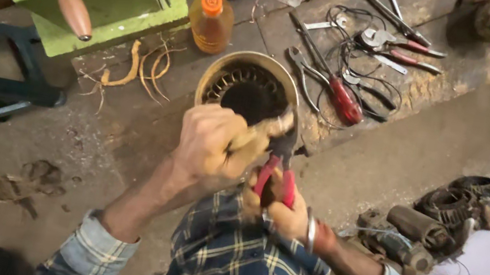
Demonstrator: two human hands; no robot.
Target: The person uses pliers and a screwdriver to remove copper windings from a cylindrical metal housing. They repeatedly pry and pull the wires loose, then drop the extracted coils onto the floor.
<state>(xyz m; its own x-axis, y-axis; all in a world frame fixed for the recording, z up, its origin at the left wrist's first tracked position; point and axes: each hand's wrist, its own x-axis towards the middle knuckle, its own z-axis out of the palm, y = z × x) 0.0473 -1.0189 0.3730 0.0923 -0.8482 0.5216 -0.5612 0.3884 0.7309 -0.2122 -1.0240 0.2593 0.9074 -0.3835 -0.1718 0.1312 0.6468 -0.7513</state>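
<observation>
Head view: right hand [285, 215] clenched on red-handled pliers [278, 163], long axis upright, jaws at the near rim of the motor stator [247, 84] ahead; left hand [214, 142], nearer, fisted around a wooden handle [270, 128].

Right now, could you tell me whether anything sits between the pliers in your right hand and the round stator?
Nothing visible does. The right hand holds the red-handled pliers, jaws up at the near rim of the stator. The left hand grips a wooden handle beside them, not across the path.
</observation>
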